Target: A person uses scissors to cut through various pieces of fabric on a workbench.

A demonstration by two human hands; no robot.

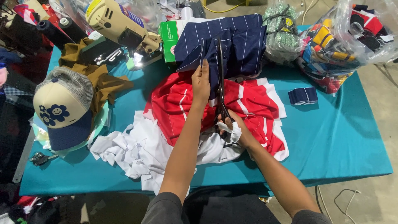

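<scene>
Right hand point(232, 126) grip closed around scissors point(221, 89) handles, blades pointing up and away into navy cloth point(240, 45). Left hand point(201, 83) grip pinching the navy cloth edge, just left of the blades. Red cloth point(253, 103) lies under the scissors, white scraps point(132, 151) left of it, all on teal counter point(344, 137). Cap point(62, 108) far left of the scissors.

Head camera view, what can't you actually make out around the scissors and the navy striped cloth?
- Scissors, head view: handles hidden inside the right hand.
- Navy striped cloth: the cut line is hidden behind the blades and the left hand.
- Right hand: a white wrap hides some fingers.
- Clear bag: cut off by the right edge.
</scene>
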